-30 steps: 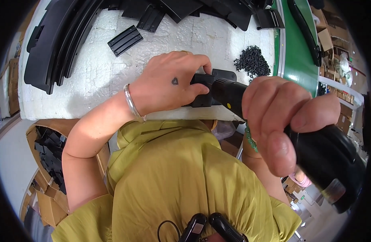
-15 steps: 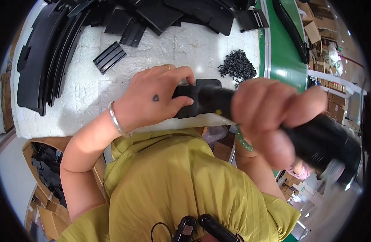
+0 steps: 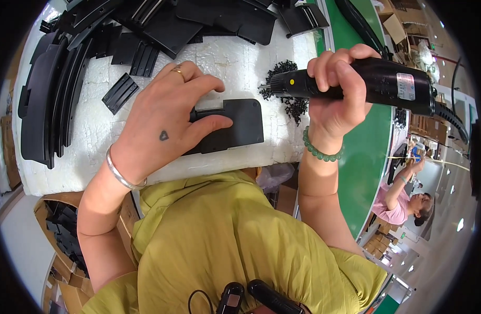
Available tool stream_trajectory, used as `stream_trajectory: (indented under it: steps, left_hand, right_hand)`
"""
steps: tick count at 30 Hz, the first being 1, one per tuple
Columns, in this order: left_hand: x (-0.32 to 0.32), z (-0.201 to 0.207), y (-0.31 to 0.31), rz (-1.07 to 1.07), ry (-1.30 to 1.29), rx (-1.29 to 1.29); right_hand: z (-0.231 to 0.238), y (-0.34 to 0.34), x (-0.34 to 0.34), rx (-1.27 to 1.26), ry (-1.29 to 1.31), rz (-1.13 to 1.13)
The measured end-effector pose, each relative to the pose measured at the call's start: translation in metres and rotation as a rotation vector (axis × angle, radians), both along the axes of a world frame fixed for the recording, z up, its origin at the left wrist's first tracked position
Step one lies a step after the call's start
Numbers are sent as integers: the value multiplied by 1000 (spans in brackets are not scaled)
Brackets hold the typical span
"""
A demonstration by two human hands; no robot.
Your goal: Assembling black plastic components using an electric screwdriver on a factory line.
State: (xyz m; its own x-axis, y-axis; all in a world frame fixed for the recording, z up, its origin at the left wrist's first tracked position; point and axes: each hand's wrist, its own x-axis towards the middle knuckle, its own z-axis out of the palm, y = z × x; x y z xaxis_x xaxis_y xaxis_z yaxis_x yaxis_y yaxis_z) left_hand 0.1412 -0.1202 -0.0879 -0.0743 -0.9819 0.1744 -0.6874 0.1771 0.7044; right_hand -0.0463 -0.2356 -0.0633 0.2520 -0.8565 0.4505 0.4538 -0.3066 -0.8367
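In my right hand (image 3: 340, 89) is a black corded electric screwdriver (image 3: 387, 76), lying nearly level. My fingers wrap round its body, and its bit reaches into a pile of small black screws (image 3: 295, 109). A flat black plastic part (image 3: 243, 125) with a stepped upper edge lies near the front of the white foam-covered surface (image 3: 162, 175). Over its left end is my left hand (image 3: 164, 112), fingers apart and thumb resting on the part. The hand hides that end.
A small slotted black piece (image 3: 120, 93) lies beyond my left hand. Black panels (image 3: 219, 18) are heaped at the back, and long curved strips (image 3: 44, 104) stack at the left. A box of black parts (image 3: 65, 225) stands below. Another person (image 3: 400, 204) is at the far right.
The screwdriver has left the black part and swung to the screw pile with my right hand. My left hand has loosened and spread, uncovering more of the part.
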Motion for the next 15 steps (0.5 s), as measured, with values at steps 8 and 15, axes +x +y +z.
stream_trajectory:
  steps: [8, 15]
  left_hand:
    - [-20, -18, -34, -82, 27, -106]
    - [-30, -25, -55, -189, 111, -247]
  right_hand:
    - [19, 8, -9, -40, -82, 98]
    - [32, 15, -22, -142, -132, 204]
